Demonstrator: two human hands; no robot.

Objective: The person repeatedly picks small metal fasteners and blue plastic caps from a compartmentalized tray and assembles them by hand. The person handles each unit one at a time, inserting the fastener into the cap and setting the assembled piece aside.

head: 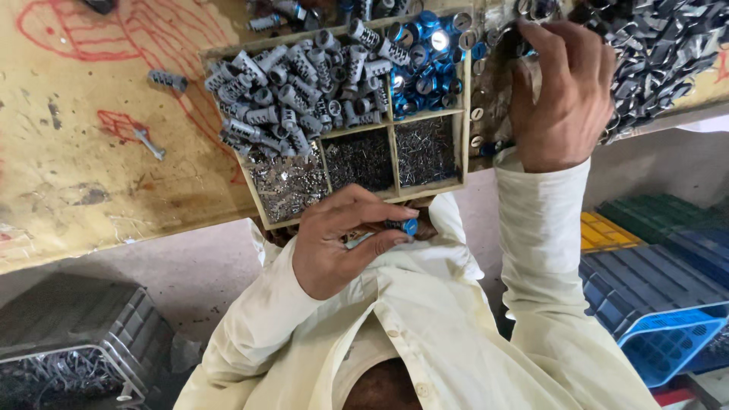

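Head view: a small blue-capped piece (pixel 408 225) is pinched between the thumb and narrowed fingers (pixel 380 212) of the left hand (pixel 334 243), just off the near edge of the tabletop (pixel 91 175) and close to the chest. The step in hand is judged to be the fitting together of small parts. A steady pinch is called for, since the piece is tiny and easily dropped.

The left wrist is bent inward. The right hand (pixel 562 91) is stretched out to the far right corner, its fingers curled down into a heap of dark metal parts (pixel 668 53); whether anything is held there cannot be told.

Between the hands a divided wooden tray (pixel 391 152) is set, filled with grey ribbed sleeves (pixel 288 91), blue caps (pixel 425 68) and fine pins (pixel 361 159).
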